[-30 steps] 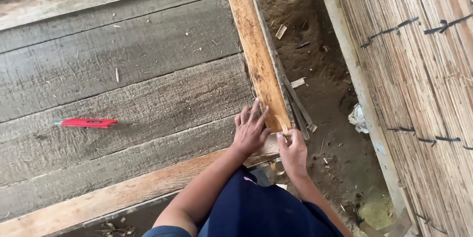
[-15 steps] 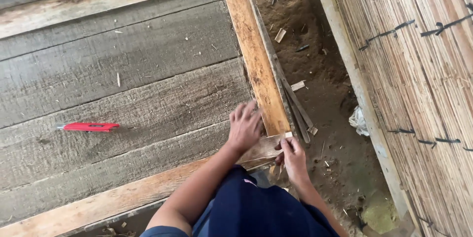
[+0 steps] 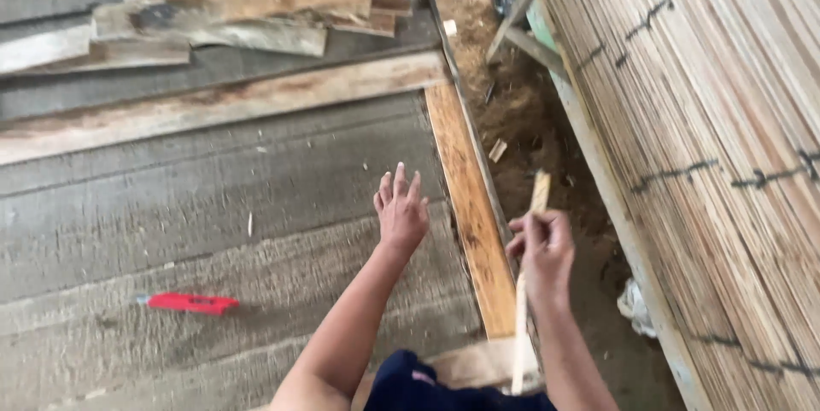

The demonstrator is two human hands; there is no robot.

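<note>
Taking the orange-brown edge plank [image 3: 468, 206] as my landmark, I start far to its left, where a red flat tool [image 3: 190, 302] lies on the grey weathered boards [image 3: 171, 206], well apart from both hands. Up beyond the plank's far end I see a heap of loose offcut boards [image 3: 248, 9] stacked across one another.

Just left of the plank, my left hand [image 3: 400, 210] hovers over the grey boards with its fingers spread wide, palm down, gripping nothing; I cannot tell whether it touches the wood.

Just right of the plank, my right hand [image 3: 540, 249] is closed around a thin wooden strip [image 3: 527, 291]. The strip is pale, narrow and long, roughly split. It stands nearly upright in the view, tilted slightly. Its upper end pokes out above the fist and looks a little wider and yellowish, while the lower length runs down past the wrist toward a pale board end [image 3: 478, 364] at the plank's near end. It is a bit blurred, so I cannot make out finer grain.

Further right of the plank lies a trench of bare dirt [image 3: 547, 129] with wood chips, then a wall of bundled bamboo slats [image 3: 717, 120] tied with dark wire.
</note>
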